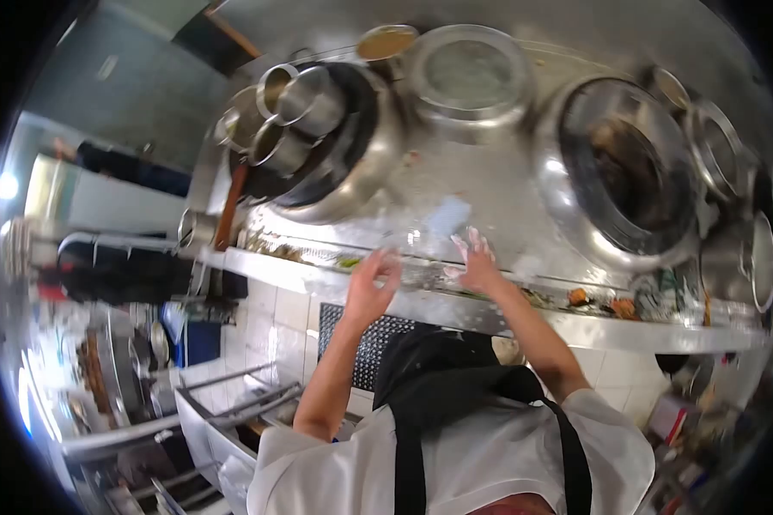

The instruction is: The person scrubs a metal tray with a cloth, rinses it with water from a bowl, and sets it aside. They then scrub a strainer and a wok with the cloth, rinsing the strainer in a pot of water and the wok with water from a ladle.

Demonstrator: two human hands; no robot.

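My left hand point(376, 279) hovers over the front gutter of the steel counter point(481, 172), its fingers curved and blurred; whether it holds anything is unclear. To its right my right hand point(478, 264) has its fingers spread, with whitish foam or wet patches on them, and nothing shows in its grip. Just beyond the right hand lies a pale blue cloth or sponge point(448, 215) on the counter. Between the hands is something clear and shiny, perhaps water, too blurred to tell. Food scraps point(578, 297) lie along the gutter.
Stacked steel pots point(311, 101) stand on the left burner ring, a wooden handle point(231, 208) jutting towards the front. A round covered pot point(470, 75) is at the back. The right burner point(627, 172) has steel pans beside it. A metal rack point(206, 429) stands behind on the left.
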